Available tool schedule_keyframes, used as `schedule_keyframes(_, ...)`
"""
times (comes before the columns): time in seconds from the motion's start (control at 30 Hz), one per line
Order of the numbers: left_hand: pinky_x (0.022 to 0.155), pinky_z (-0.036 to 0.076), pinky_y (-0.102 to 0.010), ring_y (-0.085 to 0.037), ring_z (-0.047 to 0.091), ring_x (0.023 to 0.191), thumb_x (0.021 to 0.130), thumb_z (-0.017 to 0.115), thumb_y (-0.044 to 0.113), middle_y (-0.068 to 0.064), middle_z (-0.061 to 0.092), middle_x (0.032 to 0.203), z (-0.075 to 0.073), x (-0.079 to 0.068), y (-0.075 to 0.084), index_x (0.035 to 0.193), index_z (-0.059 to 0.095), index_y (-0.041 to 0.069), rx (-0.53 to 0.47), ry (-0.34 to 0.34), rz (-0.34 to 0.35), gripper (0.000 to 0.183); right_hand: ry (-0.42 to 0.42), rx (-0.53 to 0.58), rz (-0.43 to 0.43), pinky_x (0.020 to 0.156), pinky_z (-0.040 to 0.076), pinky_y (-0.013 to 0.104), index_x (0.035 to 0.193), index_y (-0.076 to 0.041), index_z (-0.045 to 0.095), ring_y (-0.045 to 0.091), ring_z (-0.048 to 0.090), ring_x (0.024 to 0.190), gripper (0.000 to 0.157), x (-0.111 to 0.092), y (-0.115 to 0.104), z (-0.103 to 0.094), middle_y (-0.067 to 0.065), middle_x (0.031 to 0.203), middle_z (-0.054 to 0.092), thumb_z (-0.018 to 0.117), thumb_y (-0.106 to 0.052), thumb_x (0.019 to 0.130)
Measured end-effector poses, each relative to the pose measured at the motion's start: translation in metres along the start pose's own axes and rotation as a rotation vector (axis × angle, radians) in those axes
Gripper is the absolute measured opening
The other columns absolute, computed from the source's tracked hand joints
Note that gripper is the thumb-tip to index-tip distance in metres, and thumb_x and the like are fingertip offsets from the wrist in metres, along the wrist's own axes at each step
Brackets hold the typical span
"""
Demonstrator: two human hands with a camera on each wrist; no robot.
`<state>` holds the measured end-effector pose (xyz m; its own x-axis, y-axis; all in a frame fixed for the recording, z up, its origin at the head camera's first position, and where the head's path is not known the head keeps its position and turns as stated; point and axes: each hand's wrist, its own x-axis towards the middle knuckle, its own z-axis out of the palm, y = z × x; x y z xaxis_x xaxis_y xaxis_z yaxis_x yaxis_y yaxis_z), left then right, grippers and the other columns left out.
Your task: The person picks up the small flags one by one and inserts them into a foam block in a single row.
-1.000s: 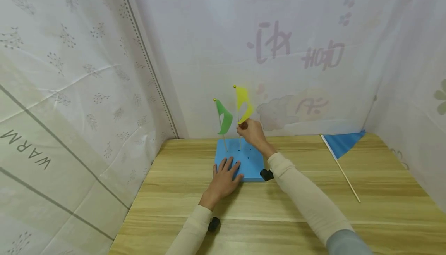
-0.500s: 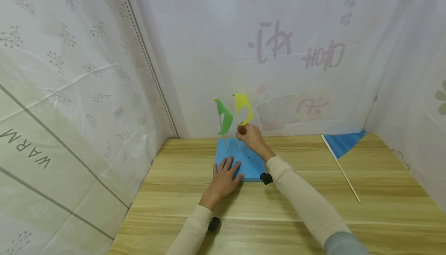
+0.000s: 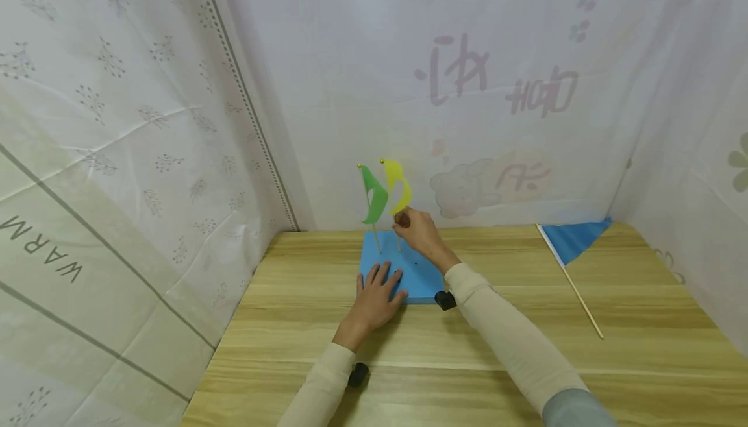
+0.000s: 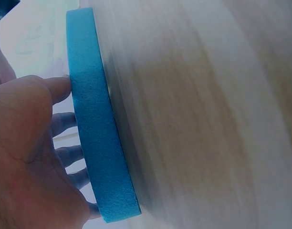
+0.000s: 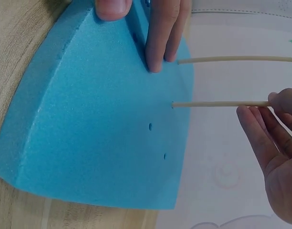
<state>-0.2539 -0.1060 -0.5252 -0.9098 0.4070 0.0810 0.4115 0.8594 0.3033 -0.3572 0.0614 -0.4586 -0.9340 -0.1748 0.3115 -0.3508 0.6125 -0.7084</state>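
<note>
My right hand (image 3: 417,231) pinches the wooden stick of a yellow flag (image 3: 398,187) just below its cloth. In the right wrist view, the lower end of that stick (image 5: 208,104) meets a hole in the blue foam block (image 5: 98,124). Beside it a green flag (image 3: 376,195) stands in the block, leaning slightly left. My left hand (image 3: 373,307) lies with spread, straight fingers on the block's near left part. From the left wrist view, the fingertips press on the block's top face and its thick edge (image 4: 96,119) shows.
A blue triangular flag (image 3: 573,242) lies on the wooden table (image 3: 502,375) at the right. Several small holes (image 5: 150,126) dot the foam block. Patterned cloth (image 3: 350,57) hangs behind and at both sides of the table.
The yellow flag has come down, its stick end now at the block, and its top has tilted left toward the green flag. My right hand moved down with it; my left hand stayed.
</note>
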Motion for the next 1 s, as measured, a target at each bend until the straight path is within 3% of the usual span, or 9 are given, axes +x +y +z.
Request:
schedule_keyframes(0.53, 0.113, 0.016, -0.072, -0.038, 0.021, 0.15, 0.102, 0.046, 0.049, -0.011, 0.025, 0.162, 0.001, 0.0, 0.0, 0.151, 0.041, 0.021, -0.001, 0.015, 0.006, 0.057, 0.011, 0.019, 0.004, 0.082, 0.056, 0.037, 0.105, -0.011, 0.064, 0.021, 0.067, 0.095, 0.016, -0.006, 0.006, -0.012, 0.005, 0.101, 0.069, 0.067, -0.022, 0.094)
schedule_keyframes(0.77, 0.113, 0.016, -0.071, -0.039, 0.02, 0.15, 0.102, 0.046, 0.048, -0.011, 0.025, 0.162, 0.001, 0.001, 0.0, 0.152, 0.04, 0.021, 0.003, 0.011, 0.003, 0.058, 0.004, 0.039, -0.047, 0.081, 0.056, 0.038, 0.106, -0.007, 0.064, 0.021, 0.067, 0.093, 0.016, -0.015, 0.016, -0.039, 0.005, 0.1, 0.069, 0.065, -0.02, 0.096)
schedule_keyframes(1.0, 0.113, 0.016, -0.071, -0.038, 0.02, 0.15, 0.102, 0.046, 0.047, -0.011, 0.025, 0.162, 0.001, 0.0, 0.001, 0.152, 0.039, 0.02, 0.0, 0.015, 0.005, 0.057, 0.077, 0.032, -0.09, 0.075, 0.057, 0.038, 0.098, -0.01, 0.066, 0.02, 0.068, 0.086, 0.005, -0.028, 0.044, -0.078, 0.005, 0.093, 0.07, 0.066, -0.013, 0.094)
